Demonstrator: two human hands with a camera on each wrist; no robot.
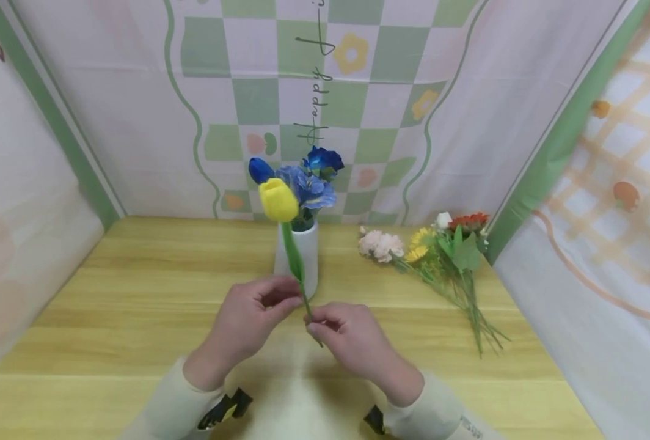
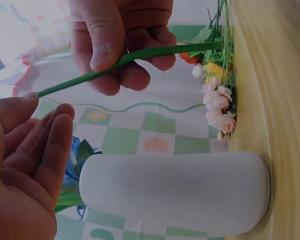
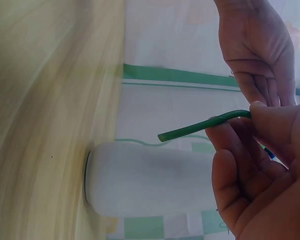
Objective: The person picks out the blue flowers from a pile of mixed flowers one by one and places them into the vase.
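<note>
Before the white vase (image 1: 311, 256), yellow tulip (image 1: 278, 200) bloom-up, stem (image 2: 165, 50) pinched in left grip (image 1: 250, 315) and, lower, right grip (image 1: 352, 339).

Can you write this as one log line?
left hand: holds yellow tulip | right hand: pinches stem lower | white vase: upright, blue flowers inside

Vase (image 2: 175, 192) ahead, free room leftward

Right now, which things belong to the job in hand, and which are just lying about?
In use:
yellow tulip
left hand and right hand, at its stem
probably white vase with blue flowers

Seemingly lying about:
pink flowers
yellow flowers
red-orange flower
white flower
</note>
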